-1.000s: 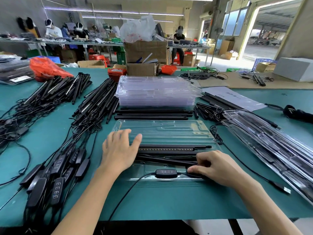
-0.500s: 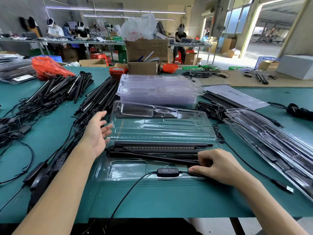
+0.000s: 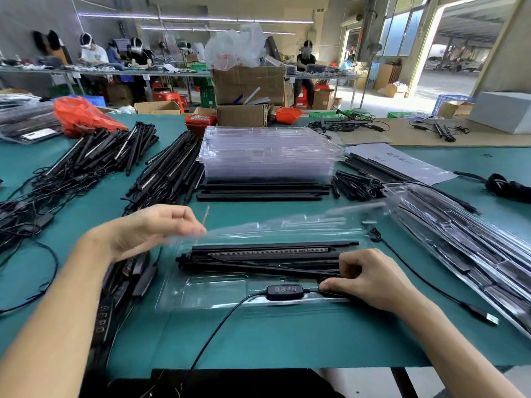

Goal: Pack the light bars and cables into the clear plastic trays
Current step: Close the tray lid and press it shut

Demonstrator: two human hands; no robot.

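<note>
Fingers of my left hand (image 3: 149, 229) pinch the blurred clear lid (image 3: 287, 225) at frame centre; right hand (image 3: 370, 278) fingers curl, pressing the cable (image 3: 218, 323) into the tray (image 3: 201, 294) holding the light bar (image 3: 270, 249), lower centre.

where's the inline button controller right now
In the head view the inline controller lies on the near edge of the clear tray, just left of the right hand, in front of the light bar.

Green table (image 3: 258, 340) under trays (image 3: 270, 150), bars (image 3: 258, 193)
</note>
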